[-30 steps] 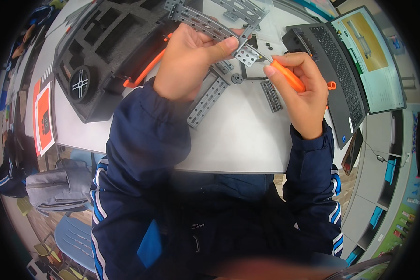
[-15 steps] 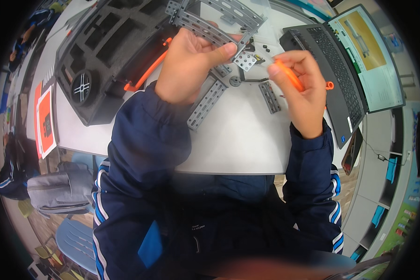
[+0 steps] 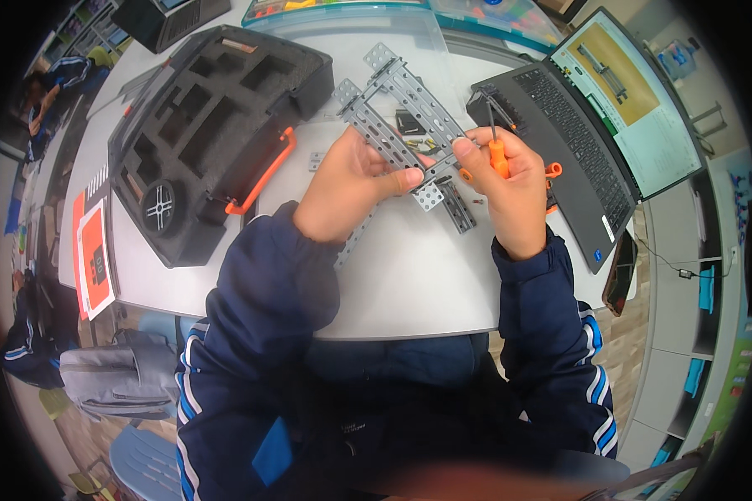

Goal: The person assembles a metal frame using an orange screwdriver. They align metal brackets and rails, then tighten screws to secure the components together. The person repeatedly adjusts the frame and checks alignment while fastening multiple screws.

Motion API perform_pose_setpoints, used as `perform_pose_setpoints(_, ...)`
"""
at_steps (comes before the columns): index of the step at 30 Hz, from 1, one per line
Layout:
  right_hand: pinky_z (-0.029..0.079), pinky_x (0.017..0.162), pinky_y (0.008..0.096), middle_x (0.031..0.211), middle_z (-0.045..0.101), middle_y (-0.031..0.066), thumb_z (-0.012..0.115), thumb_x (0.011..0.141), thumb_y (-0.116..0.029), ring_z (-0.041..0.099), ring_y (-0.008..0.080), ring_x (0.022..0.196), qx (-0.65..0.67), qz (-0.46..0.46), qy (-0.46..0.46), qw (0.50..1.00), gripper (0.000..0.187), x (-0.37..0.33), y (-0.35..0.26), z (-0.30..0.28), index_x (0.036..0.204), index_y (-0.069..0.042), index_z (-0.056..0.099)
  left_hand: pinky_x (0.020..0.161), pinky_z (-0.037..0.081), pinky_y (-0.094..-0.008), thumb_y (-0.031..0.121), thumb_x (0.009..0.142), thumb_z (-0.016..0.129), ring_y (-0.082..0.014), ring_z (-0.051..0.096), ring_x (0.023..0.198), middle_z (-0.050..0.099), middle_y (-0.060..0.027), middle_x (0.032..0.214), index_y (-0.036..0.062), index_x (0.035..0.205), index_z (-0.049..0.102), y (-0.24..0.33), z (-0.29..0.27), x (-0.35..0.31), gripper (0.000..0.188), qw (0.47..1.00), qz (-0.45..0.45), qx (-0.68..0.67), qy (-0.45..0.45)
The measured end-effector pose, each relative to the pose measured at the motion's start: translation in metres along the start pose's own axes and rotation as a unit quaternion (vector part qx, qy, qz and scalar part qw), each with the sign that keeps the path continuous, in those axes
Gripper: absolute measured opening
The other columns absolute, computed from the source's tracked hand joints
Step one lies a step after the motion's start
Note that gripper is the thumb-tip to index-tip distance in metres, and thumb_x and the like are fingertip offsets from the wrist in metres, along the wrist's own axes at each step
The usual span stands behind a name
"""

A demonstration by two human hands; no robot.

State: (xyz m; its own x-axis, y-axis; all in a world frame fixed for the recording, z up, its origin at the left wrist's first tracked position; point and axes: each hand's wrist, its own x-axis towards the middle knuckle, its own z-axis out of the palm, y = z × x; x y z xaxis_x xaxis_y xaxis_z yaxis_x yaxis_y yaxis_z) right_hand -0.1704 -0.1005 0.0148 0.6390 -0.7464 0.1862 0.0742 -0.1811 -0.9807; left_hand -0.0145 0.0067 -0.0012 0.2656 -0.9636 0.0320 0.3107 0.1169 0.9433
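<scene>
Over the white table (image 3: 409,292), a grey metal frame (image 3: 420,108) was held between the left hand (image 3: 342,192), closed on its left bar, and the right hand (image 3: 516,196), whose thumb pressed its right-hand corner. It stretched away beyond both. The right hand also gripped an orange screwdriver (image 3: 498,157), shaft pointing forward. An open laptop (image 3: 568,125) stood to the right.

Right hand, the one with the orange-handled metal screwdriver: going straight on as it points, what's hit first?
Right hand would likely meet the grey perforated metal frame first; the thumb appears to touch the frame's end. Past that, probably the open dark-grey laptop; depth unclear.
</scene>
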Motion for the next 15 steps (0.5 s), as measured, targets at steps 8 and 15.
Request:
perform_pose_setpoints(8,0.036,0.055,0.0173,0.069,0.056,-0.0031,0.070,0.085,-0.016,0.047,0.0023,0.062,-0.071,-0.068,0.049,0.994,0.019,0.0008,0.0056,0.0036,0.093,0.001,0.067,0.083,0.053,-0.0304,-0.008,0.081,0.063,-0.0196,0.061,0.101,0.059,-0.0171,0.112,-0.0042,0.119,0.036,-0.0003,0.0024,0.0018,0.047,1.000,0.025,0.016,0.007)
perform_pose_setpoints(15,0.041,0.059,0.0178,0.074,0.061,-0.0002,0.069,0.085,-0.014,0.053,0.0044,0.065,-0.043,-0.066,0.039,0.996,0.019,-0.0007,0.0041,-0.0004,0.094,0.003,0.066,0.081,0.053,-0.0298,-0.009,0.078,0.065,-0.0202,0.060,0.102,0.058,-0.0165,0.113,-0.0043,0.119,0.036,-0.0017,-0.0035,0.0042,0.050,0.999,0.007,0.042,-0.010)
